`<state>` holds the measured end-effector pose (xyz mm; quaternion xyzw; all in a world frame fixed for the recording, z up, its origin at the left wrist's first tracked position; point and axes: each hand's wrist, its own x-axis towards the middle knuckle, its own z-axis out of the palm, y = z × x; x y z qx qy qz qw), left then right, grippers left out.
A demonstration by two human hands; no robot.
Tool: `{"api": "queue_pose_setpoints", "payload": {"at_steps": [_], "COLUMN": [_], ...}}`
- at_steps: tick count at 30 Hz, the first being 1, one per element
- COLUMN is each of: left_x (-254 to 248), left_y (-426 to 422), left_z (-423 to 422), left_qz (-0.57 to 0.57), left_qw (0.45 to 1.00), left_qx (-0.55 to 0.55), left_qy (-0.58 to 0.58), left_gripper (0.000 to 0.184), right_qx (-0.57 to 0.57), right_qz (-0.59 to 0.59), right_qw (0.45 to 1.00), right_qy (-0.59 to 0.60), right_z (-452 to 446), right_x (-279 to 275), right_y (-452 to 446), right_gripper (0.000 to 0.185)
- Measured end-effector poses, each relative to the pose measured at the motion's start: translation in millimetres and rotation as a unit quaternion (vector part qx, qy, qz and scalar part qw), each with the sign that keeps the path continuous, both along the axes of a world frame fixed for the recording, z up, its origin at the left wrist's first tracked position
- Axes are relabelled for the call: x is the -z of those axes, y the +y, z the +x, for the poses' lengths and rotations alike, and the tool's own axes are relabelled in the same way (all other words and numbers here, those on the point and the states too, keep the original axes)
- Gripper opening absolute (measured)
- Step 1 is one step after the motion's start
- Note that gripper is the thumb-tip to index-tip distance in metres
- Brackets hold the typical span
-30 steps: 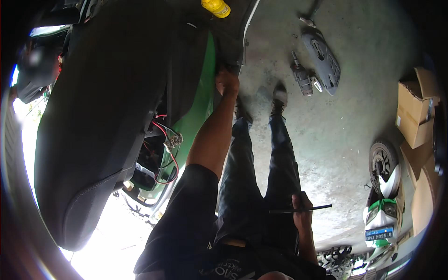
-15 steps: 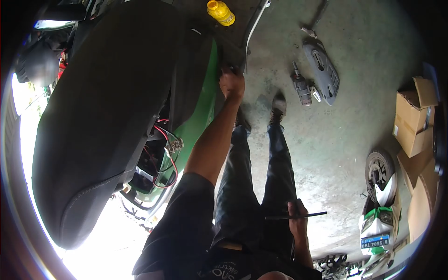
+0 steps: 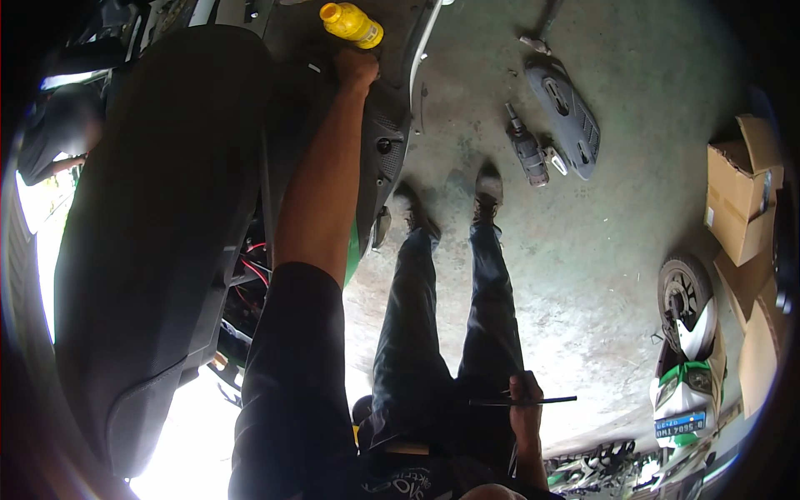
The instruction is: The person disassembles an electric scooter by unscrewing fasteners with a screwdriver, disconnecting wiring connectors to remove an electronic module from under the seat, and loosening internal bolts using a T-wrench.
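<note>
My left hand [image 3: 358, 68] reaches over the dark footboard of a scooter, just below a yellow bottle [image 3: 354, 25] with an orange-yellow cap. Its fingers point away and down, so whatever they grip, if anything, is hidden. Low at the right, my right hand [image 3: 525, 389] is closed around a thin black rod [image 3: 554, 399] that sticks out on both sides. The scooter's long black seat [image 3: 158, 217] lies left of my left arm. Red wires [image 3: 255, 265] show in a gap beside the seat, partly covered by that arm.
On the concrete floor lie a power drill [image 3: 527, 146] and a grey plastic cover [image 3: 567, 117]. Cardboard boxes [image 3: 740, 204] stand at the right, near a white-and-green motorbike [image 3: 685, 387]. Another person [image 3: 62, 133] is at the far left.
My left hand has moved forward and left, from the green side panel to beside the yellow bottle. My right hand still holds the rod. The view has shifted slightly.
</note>
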<state>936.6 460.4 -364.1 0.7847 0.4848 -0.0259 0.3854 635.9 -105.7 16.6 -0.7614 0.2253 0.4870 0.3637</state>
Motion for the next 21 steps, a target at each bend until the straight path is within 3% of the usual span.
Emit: {"api": "queue_pose_setpoints", "payload": {"at_steps": [5,8,10,12,16,20,21], "left_x": [-6,-18,-53,-84,-98,-121,-129], "left_y": [-6,-13,-38,-59,-64,-76,-84], "left_z": [-1,-1,-1,-2,-1,-13,-24], "left_qz": [0.027,0.101,0.243,0.224,0.185,0.170,0.171], "left_qw": [0.999,0.989,0.923,0.927,0.936,0.934,0.955], "left_qx": [0.012,0.099,0.230,0.218,0.212,0.223,0.199], "left_qy": [0.020,0.047,0.189,0.205,0.213,0.220,0.141], "left_gripper": [0.023,0.023,0.022,0.022,0.028,0.023,0.023], "right_qx": [0.023,-0.003,0.010,0.015,0.017,0.017,0.037], "right_qz": [-0.012,-0.012,0.007,0.015,0.018,0.032,0.054], "right_qw": [1.000,1.000,1.000,1.000,0.999,0.999,0.997], "right_qy": [0.013,0.007,0.002,-0.008,-0.024,-0.029,-0.035], "right_z": [-4,1,1,1,-2,1,8], "right_x": [-1,-4,-4,-6,-4,-8,-14], "right_y": [3,11,17,21,19,17,22], "right_gripper": [0.023,0.023,0.032,0.032,0.031,0.029,0.028]}}
